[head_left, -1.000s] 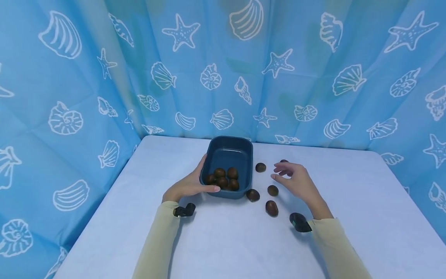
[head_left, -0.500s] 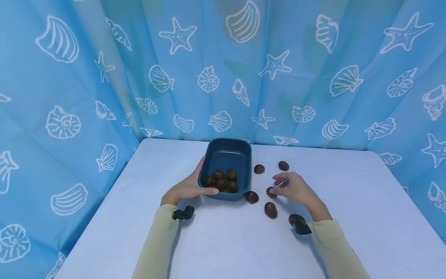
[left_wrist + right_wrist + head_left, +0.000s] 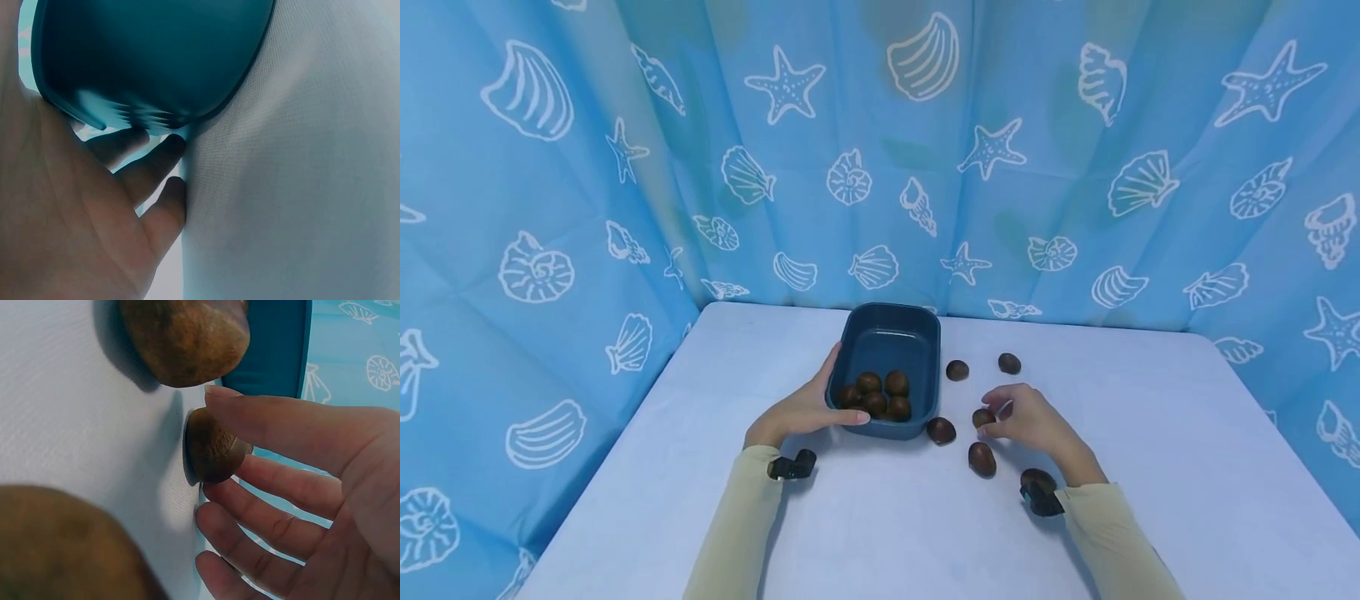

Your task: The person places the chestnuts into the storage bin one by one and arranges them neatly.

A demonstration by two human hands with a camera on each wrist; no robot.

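Note:
A dark blue rectangular dish (image 3: 928,367) holds several brown chestnuts (image 3: 874,404) at its near end. My left hand (image 3: 801,410) holds its near left corner, thumb along the near rim and fingers against the outer left wall. In the left wrist view the fingers (image 3: 159,156) reach under the dish wall (image 3: 156,62). To the right of the dish, my right hand (image 3: 1033,421) has thumb and forefinger on either side of a chestnut (image 3: 982,418), pinching it. The right wrist view shows that chestnut (image 3: 215,447) still at the tabletop, the other fingers loosely bent.
Several loose chestnuts lie around the right hand: one beside the dish corner (image 3: 941,431), one nearer me (image 3: 981,459), one by the wrist camera (image 3: 1037,481), and two farther back, including a chestnut (image 3: 1009,363). A blue shell-print curtain (image 3: 880,167) stands behind the white table (image 3: 880,533).
My right hand has come down and toward me from the far chestnut to a nearer one, and its thumb and forefinger have closed around it. The left hand keeps its hold on the dish.

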